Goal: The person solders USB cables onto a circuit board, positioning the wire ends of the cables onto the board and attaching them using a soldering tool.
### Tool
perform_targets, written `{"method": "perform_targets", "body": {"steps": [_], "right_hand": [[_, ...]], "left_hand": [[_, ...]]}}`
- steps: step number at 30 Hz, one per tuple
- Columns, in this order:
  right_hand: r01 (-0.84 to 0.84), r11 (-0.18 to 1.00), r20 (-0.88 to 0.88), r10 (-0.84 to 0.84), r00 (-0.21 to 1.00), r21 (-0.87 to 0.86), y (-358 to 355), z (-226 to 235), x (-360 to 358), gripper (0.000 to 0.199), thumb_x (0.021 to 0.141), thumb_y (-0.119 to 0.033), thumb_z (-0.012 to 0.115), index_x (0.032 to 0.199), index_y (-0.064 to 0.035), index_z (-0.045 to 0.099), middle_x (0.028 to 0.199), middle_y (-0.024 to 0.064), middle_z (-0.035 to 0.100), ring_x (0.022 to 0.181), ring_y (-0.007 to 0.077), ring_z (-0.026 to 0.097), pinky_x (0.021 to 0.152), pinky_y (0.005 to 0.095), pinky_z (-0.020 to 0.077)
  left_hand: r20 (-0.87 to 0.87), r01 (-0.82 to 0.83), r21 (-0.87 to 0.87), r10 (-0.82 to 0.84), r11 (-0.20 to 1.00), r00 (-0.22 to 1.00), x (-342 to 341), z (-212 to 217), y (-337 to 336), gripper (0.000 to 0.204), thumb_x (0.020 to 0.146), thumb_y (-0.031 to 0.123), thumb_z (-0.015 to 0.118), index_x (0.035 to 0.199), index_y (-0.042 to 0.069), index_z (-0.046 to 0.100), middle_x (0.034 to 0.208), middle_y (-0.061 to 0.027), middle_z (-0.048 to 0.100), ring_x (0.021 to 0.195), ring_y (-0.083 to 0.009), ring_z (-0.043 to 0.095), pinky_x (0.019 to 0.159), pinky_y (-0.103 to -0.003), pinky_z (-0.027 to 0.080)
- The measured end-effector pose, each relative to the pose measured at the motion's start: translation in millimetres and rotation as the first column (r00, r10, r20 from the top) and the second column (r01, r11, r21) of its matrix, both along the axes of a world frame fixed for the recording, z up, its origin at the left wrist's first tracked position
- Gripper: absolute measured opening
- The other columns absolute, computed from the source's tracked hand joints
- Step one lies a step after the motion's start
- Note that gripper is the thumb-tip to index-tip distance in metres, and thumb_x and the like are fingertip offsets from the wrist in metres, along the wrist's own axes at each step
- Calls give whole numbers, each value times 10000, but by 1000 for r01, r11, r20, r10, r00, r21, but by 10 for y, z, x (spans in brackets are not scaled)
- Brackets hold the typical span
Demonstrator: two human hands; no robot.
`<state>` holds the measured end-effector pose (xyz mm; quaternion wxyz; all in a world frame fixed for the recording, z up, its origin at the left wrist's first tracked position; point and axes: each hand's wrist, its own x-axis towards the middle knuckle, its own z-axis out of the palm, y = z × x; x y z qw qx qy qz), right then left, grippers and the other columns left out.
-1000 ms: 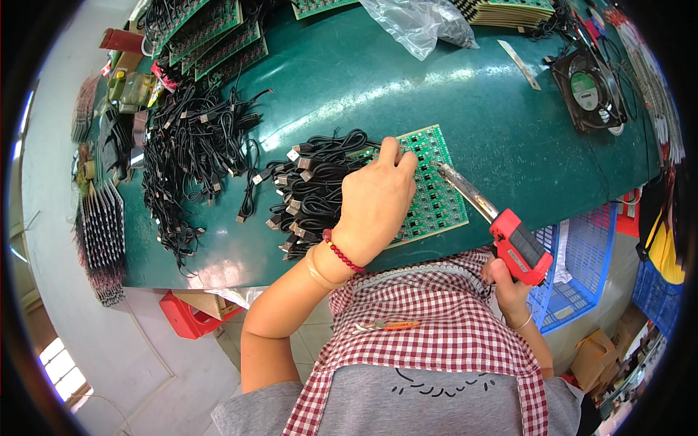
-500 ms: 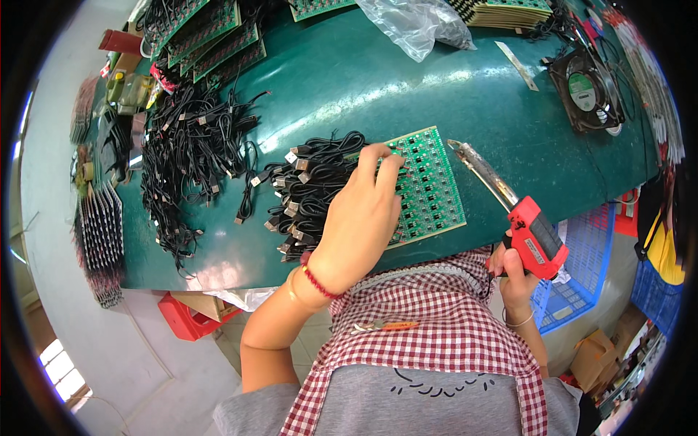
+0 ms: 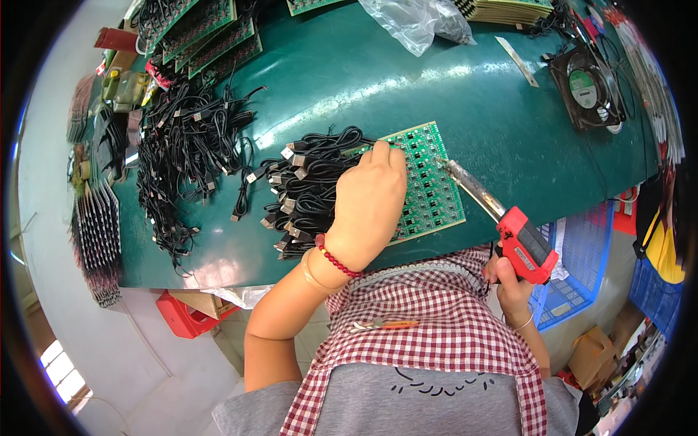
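My left hand (image 3: 372, 196) lies over the left part of a green circuit board panel (image 3: 436, 200), fingers bent and drawn together. Its fingertips point down at the board and hide whatever they pinch; a black cable runs in beside them. Black USB cables (image 3: 309, 185) with metal plugs are bunched at the panel's left side, partly under that hand. My right hand (image 3: 512, 287) is closed round the handle of a red and black soldering gun (image 3: 525, 243). The gun's metal tip reaches the panel's upper right edge.
Loose USB cables (image 3: 185, 145) lie heaped on the green table (image 3: 327, 91) at left. Stacked circuit boards (image 3: 211, 43) and a plastic bag (image 3: 414, 22) are at the far side. A black fan (image 3: 585, 87) stands at right, with a blue crate (image 3: 582, 261) below the table edge.
The soldering gun has moved left, its tip going from beside the panel to its edge. My left hand has shifted slightly, and its fingers have drawn closer together.
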<state>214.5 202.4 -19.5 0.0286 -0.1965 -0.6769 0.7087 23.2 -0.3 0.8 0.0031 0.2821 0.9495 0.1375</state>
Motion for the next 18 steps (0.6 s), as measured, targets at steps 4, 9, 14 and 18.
{"method": "perform_targets", "body": {"steps": [4,9,14,18], "right_hand": [[-7,999,78,10,997,-35,24,-13,100,220,888,-130,611,1042,12,545,704,51,546,592,122,508,555,282,446],[-47,996,97,40,994,74,114,-226,252,247,849,-115,681,1055,-2,606,907,43,614,781,124,567,685,277,474],[-59,997,139,51,989,52,61,-200,214,301,825,-121,707,1089,-6,618,988,44,615,842,128,562,734,287,470],[-74,997,139,69,988,31,58,-193,189,296,821,-110,705,1083,-4,618,986,48,613,838,132,562,733,290,470]], "left_hand": [[9,13,38,-13,999,1000,-24,-44,1,105,786,82,633,819,56,537,815,-71,543,763,-225,618,580,-330,498],[30,2,96,-5,995,1000,-37,-36,12,97,783,78,629,817,61,540,816,-70,541,762,-230,616,585,-339,494],[49,28,104,-33,994,998,-42,-3,20,104,767,71,632,830,64,549,808,-74,533,755,-247,608,603,-359,492],[49,45,121,-51,992,997,-62,8,4,106,763,68,633,836,67,557,805,-75,533,751,-249,606,601,-360,492]]}}
